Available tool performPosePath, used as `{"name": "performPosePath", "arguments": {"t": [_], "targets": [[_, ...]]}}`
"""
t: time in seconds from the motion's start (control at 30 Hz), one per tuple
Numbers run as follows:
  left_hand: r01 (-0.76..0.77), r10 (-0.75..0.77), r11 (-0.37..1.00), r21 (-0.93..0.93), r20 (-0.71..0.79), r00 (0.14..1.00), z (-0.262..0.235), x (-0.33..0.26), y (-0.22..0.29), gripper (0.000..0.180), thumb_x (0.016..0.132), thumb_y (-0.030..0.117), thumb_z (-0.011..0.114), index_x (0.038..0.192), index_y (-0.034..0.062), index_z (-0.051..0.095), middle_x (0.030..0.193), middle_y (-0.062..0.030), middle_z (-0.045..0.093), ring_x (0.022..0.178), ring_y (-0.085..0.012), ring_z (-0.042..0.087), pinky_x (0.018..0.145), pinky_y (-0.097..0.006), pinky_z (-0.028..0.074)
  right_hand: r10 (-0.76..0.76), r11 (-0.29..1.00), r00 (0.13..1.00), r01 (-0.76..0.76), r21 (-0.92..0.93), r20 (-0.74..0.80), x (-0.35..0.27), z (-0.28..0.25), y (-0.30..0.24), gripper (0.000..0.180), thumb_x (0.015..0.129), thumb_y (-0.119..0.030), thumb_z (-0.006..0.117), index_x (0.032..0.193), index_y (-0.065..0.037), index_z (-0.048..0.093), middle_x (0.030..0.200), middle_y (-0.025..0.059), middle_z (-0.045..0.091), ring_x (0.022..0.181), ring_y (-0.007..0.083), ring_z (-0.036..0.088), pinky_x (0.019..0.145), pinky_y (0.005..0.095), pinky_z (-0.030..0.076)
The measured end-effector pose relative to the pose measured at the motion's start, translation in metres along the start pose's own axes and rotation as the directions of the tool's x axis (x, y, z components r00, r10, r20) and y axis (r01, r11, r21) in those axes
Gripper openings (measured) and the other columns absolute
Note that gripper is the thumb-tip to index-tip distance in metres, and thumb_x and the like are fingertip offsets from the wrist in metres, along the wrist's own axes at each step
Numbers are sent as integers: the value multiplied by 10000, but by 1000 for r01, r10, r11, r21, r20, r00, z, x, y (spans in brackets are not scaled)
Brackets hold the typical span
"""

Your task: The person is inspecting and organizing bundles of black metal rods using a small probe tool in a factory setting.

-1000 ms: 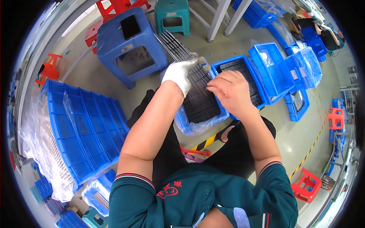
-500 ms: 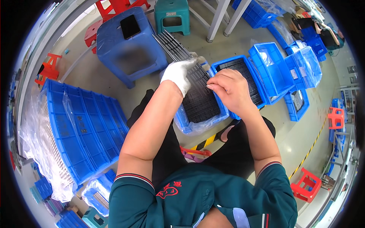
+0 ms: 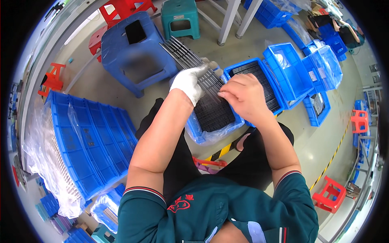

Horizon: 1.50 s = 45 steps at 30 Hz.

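Note:
My left hand, in a white glove, is closed round a bundle of thin dark metal rods that slant from upper left to lower right. My bare right hand pinches at the lower right ends of these rods, thumb against fingers; whether it grips one rod or several I cannot make out. Beneath both hands stands a blue crate lined with clear plastic, filled with rows of similar dark rods. A second blue crate of dark rods is just right of my right hand.
Left of the crates is a blue stool carrying a black phone. A green stool stands behind. Stacked blue crates with plastic film rise at my left. An empty-looking blue crate and a red stool are at the right.
The rod bundle and my left hand have shifted very slightly to the left. My right hand stays at the rod ends, its fingers slightly moved. The view has turned a little.

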<state>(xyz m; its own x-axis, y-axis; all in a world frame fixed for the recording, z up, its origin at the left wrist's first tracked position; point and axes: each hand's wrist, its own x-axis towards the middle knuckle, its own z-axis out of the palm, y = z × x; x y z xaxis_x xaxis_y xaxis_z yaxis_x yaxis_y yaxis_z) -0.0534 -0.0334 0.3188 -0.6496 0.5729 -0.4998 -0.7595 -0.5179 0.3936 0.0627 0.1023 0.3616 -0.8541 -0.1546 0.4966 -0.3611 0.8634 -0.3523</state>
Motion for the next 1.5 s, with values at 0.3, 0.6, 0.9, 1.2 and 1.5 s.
{"name": "performPosePath", "arguments": {"t": [0.3, 0.6, 0.9, 1.2, 1.5], "targets": [[-26, 26, 999, 26, -4, 1000, 2, -1, 1, 138, 947, 26, 476, 1061, 32, 555, 1039, -179, 613, 1002, -412, 618, 816, -554, 547, 95, 983, 994, -86, 161, -52, -1, 2, 2, 83, 711, -118, 727, 740, -83, 658, 672, 50, 581, 670, 263, 579, 636, 362, 438], [-9, 11, 999, -46, 45, 999, 5, -3, 1, 136, 942, 24, 484, 1058, 29, 556, 1064, -187, 615, 1017, -406, 614, 846, -531, 542, 0, 999, 1000, 0, 44, 4, -1, 7, -3, 73, 710, -105, 722, 747, -92, 661, 710, 34, 599, 700, 234, 586, 666, 354, 434], [-31, 50, 993, -111, 171, 984, 6, -6, 2, 116, 935, 37, 507, 1041, 37, 556, 1058, -176, 622, 1050, -399, 597, 904, -537, 509, 305, 917, 949, -271, 292, -80, 1, -4, -6, 70, 736, -101, 728, 759, -59, 677, 696, 56, 595, 653, 226, 581, 597, 336, 444], [-27, 62, 988, -155, 225, 972, 6, -3, 5, 106, 949, 34, 482, 1048, 44, 516, 1044, -180, 619, 1016, -391, 607, 870, -568, 499, 457, 804, 889, -431, 411, 37, 0, -1, -2, 87, 792, -72, 708, 835, 0, 685, 730, 42, 572, 676, 131, 528, 625, 262, 428], [-8, 49, 982, -189, 213, 976, 4, 0, 2, 98, 953, 42, 484, 1043, 45, 522, 1050, -173, 618, 1036, -396, 598, 888, -576, 491, 374, 853, 927, -356, 381, 30, -2, 1, 3, 65, 765, -49, 704, 822, -21, 690, 732, 53, 593, 663, 152, 553, 613, 275, 437]]}}
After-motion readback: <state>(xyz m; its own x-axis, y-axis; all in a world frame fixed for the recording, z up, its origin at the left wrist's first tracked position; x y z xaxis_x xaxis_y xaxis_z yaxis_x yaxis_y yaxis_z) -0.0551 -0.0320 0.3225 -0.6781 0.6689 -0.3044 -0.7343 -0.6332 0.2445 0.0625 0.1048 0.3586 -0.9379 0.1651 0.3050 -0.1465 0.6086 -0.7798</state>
